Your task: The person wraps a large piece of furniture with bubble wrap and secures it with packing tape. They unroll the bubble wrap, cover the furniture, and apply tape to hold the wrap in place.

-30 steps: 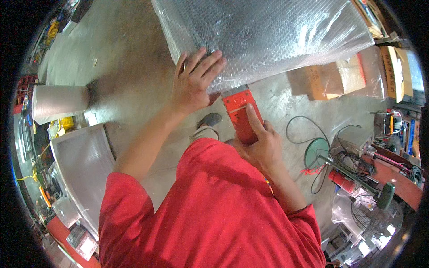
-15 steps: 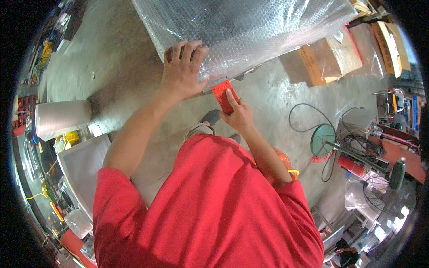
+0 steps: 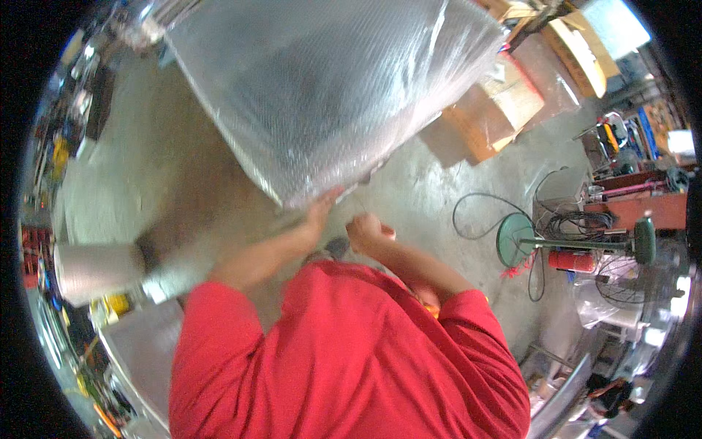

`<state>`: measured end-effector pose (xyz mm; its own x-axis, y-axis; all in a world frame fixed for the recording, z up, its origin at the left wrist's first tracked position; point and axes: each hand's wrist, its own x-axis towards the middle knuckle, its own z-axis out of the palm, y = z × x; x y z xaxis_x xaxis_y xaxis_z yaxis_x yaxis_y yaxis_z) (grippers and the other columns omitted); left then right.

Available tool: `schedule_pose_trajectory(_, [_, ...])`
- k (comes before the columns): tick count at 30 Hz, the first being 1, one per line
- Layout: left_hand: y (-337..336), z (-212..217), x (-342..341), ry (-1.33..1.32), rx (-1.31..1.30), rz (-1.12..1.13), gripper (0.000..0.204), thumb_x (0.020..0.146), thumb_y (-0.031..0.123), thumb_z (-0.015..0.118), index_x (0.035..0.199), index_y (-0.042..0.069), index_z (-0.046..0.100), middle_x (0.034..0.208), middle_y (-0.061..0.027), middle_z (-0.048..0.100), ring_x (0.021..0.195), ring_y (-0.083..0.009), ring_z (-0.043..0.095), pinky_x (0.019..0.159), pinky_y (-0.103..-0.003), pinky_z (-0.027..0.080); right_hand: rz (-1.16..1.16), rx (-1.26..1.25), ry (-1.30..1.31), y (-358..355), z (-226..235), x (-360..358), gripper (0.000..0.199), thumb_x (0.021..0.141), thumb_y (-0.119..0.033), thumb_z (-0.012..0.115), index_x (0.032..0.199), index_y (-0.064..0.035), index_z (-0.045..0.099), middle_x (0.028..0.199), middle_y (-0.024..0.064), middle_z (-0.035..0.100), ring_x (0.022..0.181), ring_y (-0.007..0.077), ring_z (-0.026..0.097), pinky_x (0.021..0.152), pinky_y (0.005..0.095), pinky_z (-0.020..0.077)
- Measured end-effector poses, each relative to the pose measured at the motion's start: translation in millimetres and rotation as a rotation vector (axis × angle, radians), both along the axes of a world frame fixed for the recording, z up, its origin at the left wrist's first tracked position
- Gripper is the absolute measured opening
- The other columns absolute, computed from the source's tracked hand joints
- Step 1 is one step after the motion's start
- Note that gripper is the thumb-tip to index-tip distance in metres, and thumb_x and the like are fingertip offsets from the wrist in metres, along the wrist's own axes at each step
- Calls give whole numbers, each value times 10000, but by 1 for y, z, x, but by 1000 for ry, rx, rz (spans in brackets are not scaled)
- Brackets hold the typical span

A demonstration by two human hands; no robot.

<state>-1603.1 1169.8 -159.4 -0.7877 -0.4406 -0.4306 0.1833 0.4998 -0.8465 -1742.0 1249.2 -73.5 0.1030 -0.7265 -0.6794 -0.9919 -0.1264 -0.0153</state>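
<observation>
A large box-shaped bundle covered in clear bubble wrap (image 3: 314, 95) fills the upper middle, its near corner pointing toward me. My left hand (image 3: 322, 209) is at the lower edge beside that corner, fingers stretched along the wrap and somewhat blurred. Just to its right and nearer to me, my right hand (image 3: 368, 233) is closed like a fist, apart from the wrap. Whatever it holds is hidden by the fingers. The red flat tool seen earlier does not show clearly now.
Cardboard boxes (image 3: 475, 135) stand at the upper right. A green round-based stand (image 3: 515, 240) with black cables lies to the right, near a red cylinder (image 3: 570, 261). On the left are a pale wrapped roll (image 3: 99, 271) and a grey panel (image 3: 146, 344).
Both hands have come down closer to my body. My left hand has left the top of the wrap for its lower edge. The red tool in my right hand has gone from clear view.
</observation>
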Motion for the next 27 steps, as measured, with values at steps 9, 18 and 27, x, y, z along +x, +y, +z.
schedule_pose_trajectory(9, [-5,43,-23,1202,2201,1876,650,959,620,516,1285,67,620,1208,-104,658,1102,-254,637,867,-455,532,-766,-817,-598,101,47,-79,779,695,-353,780,1432,-248,551,880,185,650,767,383,676,654,476,544])
schedule_pose_trajectory(18, [-4,131,-95,1349,2498,1759,235,1018,294,598,993,89,709,849,-8,695,671,-103,654,632,-282,563,-458,-795,-691,109,76,-130,876,661,-408,825,1469,-262,520,808,136,546,652,332,604,591,443,516])
schedule_pose_trajectory(27, [-122,265,-167,1669,738,396,231,957,272,615,958,50,677,941,-179,710,936,-388,680,785,-504,526,-451,-976,-657,47,104,-195,882,712,-372,805,1511,-258,450,852,160,588,683,358,650,608,464,543])
